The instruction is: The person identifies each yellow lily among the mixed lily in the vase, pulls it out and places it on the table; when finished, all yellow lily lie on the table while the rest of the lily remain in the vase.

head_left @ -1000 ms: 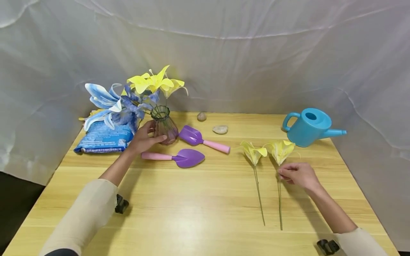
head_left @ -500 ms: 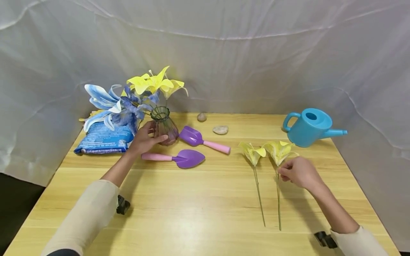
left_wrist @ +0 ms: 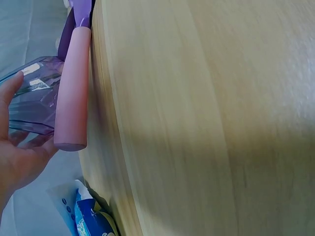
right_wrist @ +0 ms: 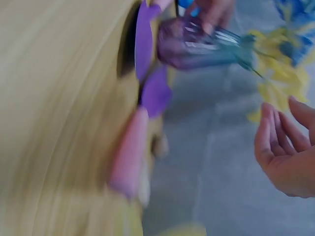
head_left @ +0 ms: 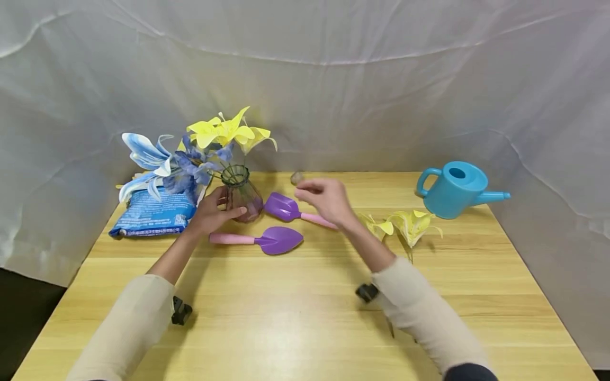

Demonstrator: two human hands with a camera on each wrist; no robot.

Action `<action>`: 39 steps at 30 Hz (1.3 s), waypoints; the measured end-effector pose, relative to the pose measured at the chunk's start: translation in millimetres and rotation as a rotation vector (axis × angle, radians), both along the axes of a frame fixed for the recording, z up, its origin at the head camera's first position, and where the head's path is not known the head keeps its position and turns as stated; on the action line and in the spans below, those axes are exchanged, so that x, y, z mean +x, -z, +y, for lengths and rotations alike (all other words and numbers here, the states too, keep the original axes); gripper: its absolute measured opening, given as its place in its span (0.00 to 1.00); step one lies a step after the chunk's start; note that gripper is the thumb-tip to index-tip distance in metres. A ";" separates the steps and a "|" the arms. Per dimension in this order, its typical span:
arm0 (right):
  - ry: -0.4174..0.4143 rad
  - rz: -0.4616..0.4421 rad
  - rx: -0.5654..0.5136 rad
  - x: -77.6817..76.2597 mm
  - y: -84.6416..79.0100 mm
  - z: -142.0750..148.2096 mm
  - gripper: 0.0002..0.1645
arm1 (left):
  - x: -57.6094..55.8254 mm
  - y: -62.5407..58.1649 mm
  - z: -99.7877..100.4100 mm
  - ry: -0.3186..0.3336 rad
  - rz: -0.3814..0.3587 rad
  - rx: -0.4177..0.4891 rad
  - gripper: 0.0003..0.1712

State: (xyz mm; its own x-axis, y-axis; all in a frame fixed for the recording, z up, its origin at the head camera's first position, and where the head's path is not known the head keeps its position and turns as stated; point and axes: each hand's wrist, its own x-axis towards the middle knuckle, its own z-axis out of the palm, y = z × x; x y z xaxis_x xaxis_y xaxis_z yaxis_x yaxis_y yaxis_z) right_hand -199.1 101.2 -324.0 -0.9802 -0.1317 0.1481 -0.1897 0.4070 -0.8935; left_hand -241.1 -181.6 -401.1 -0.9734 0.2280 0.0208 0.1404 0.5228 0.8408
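Observation:
My left hand (head_left: 211, 214) holds the glass vase (head_left: 249, 200), thumb across its front; in the left wrist view the vase (left_wrist: 37, 105) is partly behind a pink handle (left_wrist: 73, 93). Yellow lilies (head_left: 229, 129) and blue flowers (head_left: 188, 164) stand in the vase, leaning left. My right hand (head_left: 326, 200) hovers over the purple-and-pink shovel (head_left: 285, 206), its bent fingers apart from the thumb and nothing between them, as the right wrist view of the hand (right_wrist: 290, 152) shows. Two yellow lilies (head_left: 411, 227) lie on the table, their stems partly hidden by my right forearm.
A purple trowel (head_left: 280, 241) with a pink handle lies in front of the vase. A blue printed bag (head_left: 154, 211) lies at the left. A blue watering can (head_left: 455, 190) stands at the back right. One stone (head_left: 296, 178) shows behind my right hand.
My right hand has let go of the yellow lily's stem and moved left toward the vase. Both loose lilies stay on the table. My left hand keeps its hold on the vase.

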 end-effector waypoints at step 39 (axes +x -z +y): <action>0.249 0.106 -0.375 -64.6 7.4 -115.5 0.10 | -0.4 -1.0 -5.0 0.035 -0.007 -0.057 0.42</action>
State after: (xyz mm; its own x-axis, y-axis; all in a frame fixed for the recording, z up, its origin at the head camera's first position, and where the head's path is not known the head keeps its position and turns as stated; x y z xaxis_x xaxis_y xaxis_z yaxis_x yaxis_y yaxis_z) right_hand -263.8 -14.3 -331.4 -0.9522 0.1871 0.2416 -0.2254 0.1041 -0.9687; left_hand -241.5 -186.6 -400.1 -0.9650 0.2623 -0.0003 0.1532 0.5644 0.8112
